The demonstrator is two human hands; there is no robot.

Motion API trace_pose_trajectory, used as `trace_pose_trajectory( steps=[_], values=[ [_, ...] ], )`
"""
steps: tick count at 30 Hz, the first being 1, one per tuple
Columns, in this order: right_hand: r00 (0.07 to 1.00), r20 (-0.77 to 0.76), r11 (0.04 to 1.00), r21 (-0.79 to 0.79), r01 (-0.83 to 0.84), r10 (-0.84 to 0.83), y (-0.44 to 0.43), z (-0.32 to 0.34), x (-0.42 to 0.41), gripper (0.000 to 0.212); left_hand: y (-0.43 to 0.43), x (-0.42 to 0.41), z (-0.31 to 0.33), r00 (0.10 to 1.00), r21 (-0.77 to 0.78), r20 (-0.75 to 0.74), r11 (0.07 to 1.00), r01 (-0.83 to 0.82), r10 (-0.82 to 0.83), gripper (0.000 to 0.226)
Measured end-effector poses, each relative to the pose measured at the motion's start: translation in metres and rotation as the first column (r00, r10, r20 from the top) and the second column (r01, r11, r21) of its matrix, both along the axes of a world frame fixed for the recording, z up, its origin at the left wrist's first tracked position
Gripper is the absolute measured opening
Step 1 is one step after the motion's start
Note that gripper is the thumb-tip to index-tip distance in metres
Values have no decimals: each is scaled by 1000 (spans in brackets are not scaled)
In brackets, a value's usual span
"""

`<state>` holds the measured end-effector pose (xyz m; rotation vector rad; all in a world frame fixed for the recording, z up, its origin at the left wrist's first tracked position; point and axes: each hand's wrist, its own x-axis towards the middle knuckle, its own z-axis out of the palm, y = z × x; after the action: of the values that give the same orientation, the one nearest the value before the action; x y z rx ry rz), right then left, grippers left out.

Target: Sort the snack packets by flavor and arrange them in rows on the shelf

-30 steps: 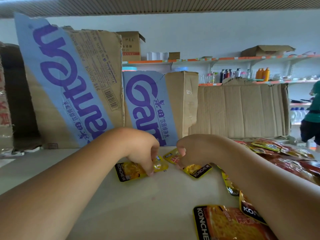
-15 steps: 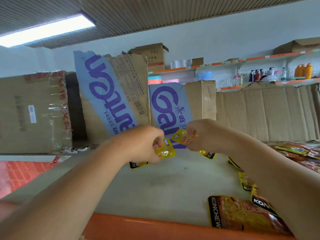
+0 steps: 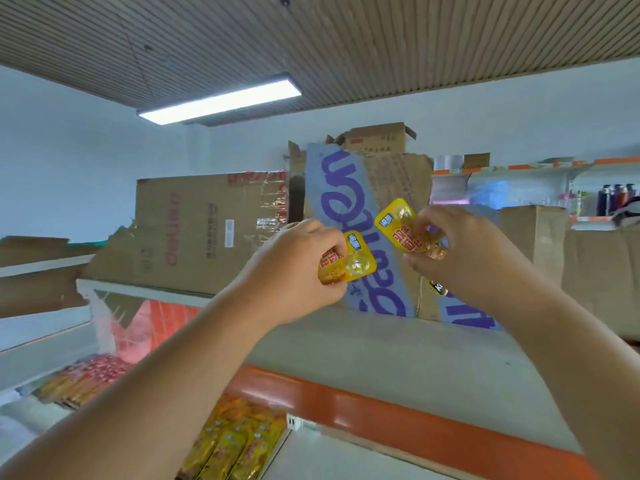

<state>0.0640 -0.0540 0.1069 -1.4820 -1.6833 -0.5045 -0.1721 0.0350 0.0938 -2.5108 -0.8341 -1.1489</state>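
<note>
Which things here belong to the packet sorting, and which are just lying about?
Part of the job: left hand gripping a yellow packet; right hand pinching a second yellow packet; shelf; row of yellow packets below; red packets lower left.

Lying about: cardboard boxes; bottles on the far shelf; ceiling light.

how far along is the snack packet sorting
Done: yellow packets lie in rows on the lower shelf, red packets further left. In hand: the left hand pinches a first packet, the right hand a second packet, above the upper shelf. Left: placing these two.
</note>
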Motion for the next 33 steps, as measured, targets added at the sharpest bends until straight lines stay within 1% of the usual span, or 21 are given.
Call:
trace_pose_trajectory(
  steps=[3, 6, 10, 14, 18, 24, 30, 33],
  values=[
    [997, -15, 996, 48, -72, 73, 16, -7, -67, 24, 6, -65, -5, 998, 8, 49, 999, -46, 46, 38],
    [987, -31, 986, 48, -159, 161, 35, -17, -139, 26, 12, -132, -18, 989, -5, 108, 995, -99, 99, 38],
    [966, -83, 970, 21, -244, 245, 64, -35, -227, 29, 20, -217, -43, 973, -53, 166, 986, -155, 162, 38],
    [940, -133, 949, 15, -314, 313, 95, -59, -302, 32, 26, -284, -70, 947, -118, 218, 970, -214, 235, 39],
    [917, -184, 932, -11, -362, 354, 120, -85, -364, 29, 37, -337, -96, 920, -191, 220, 939, -286, 325, 39],
    [885, -254, 907, -57, -417, 391, 162, -141, -422, 29, 63, -388, -143, 869, -289, 219, 880, -376, 444, 42],
    [870, -350, 911, -93, -402, 348, 223, -199, -439, 35, 111, -407, -190, 844, -376, 140, 816, -439, 518, 49],
    [872, -365, 913, -120, -391, 325, 255, -224, -437, 36, 149, -405, -207, 856, -401, 105, 809, -429, 506, 49]
  ],
)
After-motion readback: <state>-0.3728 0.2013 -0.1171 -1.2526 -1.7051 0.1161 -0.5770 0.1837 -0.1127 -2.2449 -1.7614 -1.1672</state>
